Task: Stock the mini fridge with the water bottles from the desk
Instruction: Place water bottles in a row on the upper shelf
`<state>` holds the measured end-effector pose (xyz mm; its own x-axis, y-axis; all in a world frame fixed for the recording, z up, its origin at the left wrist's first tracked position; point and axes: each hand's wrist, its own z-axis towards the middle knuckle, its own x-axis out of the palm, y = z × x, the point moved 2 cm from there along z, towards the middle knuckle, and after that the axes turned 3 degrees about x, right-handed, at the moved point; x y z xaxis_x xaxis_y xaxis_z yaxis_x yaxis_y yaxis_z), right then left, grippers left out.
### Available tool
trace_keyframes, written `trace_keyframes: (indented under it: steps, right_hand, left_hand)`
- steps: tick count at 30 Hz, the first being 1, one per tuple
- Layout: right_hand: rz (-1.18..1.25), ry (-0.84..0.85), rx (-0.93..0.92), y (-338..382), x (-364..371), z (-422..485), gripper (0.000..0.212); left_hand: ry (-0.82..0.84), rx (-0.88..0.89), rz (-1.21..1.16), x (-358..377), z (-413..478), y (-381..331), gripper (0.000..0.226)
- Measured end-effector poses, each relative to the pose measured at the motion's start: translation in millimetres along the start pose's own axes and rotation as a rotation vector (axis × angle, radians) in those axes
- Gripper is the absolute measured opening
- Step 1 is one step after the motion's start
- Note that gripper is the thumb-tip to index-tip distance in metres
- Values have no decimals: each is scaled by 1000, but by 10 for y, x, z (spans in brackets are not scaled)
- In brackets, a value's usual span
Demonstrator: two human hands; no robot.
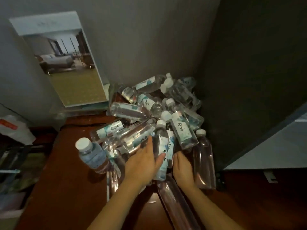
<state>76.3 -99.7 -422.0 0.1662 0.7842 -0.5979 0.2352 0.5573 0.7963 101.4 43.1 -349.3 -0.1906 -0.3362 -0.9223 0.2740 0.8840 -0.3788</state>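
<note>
Since the stock lies heaped on the desk [66, 188] and no bottle shows inside any fridge, the task is judged barely begun.

Far left: a white plastic bag [15, 128] and dim clutter, not identifiable. Behind it, a printed display card [58, 60] leans at the wall.

Left of centre: one blue-labelled bottle [91, 155] stands upright, capped, just beside the heap.

Centre: the pile of water bottles [149, 110] fills the desk corner, the bottles lying crossed over one another, all capped as far as can be seen.

At the near edge of the pile, the left hand [142, 161] takes a labelled bottle [162, 143]: thumb across the label, fingers along its left side, the grip pinching it. The right hand [182, 168] reaches down just beside that bottle, touching a clear bottle [204, 160]; its fingers are buried, so its grip cannot be told.

Right: a dark panel [249, 80] and a pale grey surface [274, 146]; whether either belongs to the fridge cannot be told.

Outstanding: practically the whole pile is left to move
</note>
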Motion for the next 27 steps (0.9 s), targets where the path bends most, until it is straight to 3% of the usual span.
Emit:
trace_keyframes:
  steps: [4, 9, 11, 16, 18, 22, 27]
  right_hand:
    - [126, -60, -107, -222, 74, 111, 21]
    - [305, -96, -310, -201, -26, -37, 18]
    - [430, 10, -271, -110, -60, -26, 22]
    - [669, 518, -147, 126, -359, -261, 28]
    - [675, 606, -227, 115, -627, -428, 34]
    - [726, 604, -421, 56, -1318, -716, 53]
    - [760, 360, -576, -208, -2227, -890, 58]
  left_hand:
    - [31, 24, -49, 116, 54, 20, 73]
    - [-15, -76, -243, 225, 102, 27, 77]
    - [-56, -127, -322, 285, 70, -58, 90]
    - [-364, -249, -543, 417, -347, -459, 100]
    - [-488, -193, -676, 431, -518, -658, 104]
    - [-653, 25, -721, 368, -704, -1263, 102]
    - [-743, 431, -721, 409, -654, -2250, 110]
